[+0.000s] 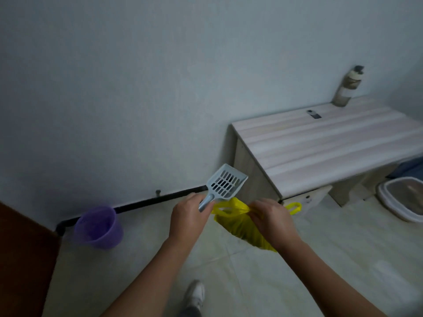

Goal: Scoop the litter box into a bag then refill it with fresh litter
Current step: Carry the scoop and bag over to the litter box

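Note:
My left hand [187,216] grips the handle of a pale blue slotted litter scoop [225,183], whose empty head points up and away. It also seems to pinch one handle of a yellow plastic bag [238,223]. My right hand [270,216] grips the bag's other side, and the bag hangs between my hands above the floor. A second yellow handle loop [295,207] pokes out past my right hand. The litter box [389,202], white-rimmed with grey litter inside, sits on the floor at the far right under the desk, partly cut off by the frame edge.
A pale wooden desk [320,143] stands against the wall on the right, with a bottle [346,88] and a small dark object [314,114] on top. A purple bucket [98,227] sits by the wall at left, near a brown door [23,259]. My shoe [194,294] is on the tiled floor.

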A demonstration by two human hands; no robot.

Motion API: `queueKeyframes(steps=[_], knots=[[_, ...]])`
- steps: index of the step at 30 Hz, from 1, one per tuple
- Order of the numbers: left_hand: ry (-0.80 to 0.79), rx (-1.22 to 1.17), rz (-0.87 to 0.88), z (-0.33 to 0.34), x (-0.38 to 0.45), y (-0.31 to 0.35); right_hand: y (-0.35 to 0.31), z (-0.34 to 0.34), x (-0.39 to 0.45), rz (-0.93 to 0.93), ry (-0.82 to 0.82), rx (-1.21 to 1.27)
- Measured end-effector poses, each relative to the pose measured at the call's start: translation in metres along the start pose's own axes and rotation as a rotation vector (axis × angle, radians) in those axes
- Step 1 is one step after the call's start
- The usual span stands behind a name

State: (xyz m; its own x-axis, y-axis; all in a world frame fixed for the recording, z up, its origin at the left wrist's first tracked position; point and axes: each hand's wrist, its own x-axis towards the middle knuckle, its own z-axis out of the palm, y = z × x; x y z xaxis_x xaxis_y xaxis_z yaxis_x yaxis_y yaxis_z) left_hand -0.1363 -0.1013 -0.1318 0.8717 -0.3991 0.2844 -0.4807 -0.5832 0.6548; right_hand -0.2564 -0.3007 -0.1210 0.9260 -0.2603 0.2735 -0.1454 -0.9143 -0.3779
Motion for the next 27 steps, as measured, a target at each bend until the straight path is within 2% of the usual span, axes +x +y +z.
queueKeyframes(steps=[13,21,27], knots=[[-0.340,-0.188,0.375,0.125,0.132,0.036,0.073,-0.026,0.019,0.501,0.089,-0.176],[-0.551,-0.252,0.580,0.192,0.141,0.098,0.106,-0.055,-0.022,0.795,0.172,-0.246],[-0.610,-0.259,0.660,0.232,0.132,0.143,0.146,-0.069,-0.051,0.883,0.169,-0.239]])
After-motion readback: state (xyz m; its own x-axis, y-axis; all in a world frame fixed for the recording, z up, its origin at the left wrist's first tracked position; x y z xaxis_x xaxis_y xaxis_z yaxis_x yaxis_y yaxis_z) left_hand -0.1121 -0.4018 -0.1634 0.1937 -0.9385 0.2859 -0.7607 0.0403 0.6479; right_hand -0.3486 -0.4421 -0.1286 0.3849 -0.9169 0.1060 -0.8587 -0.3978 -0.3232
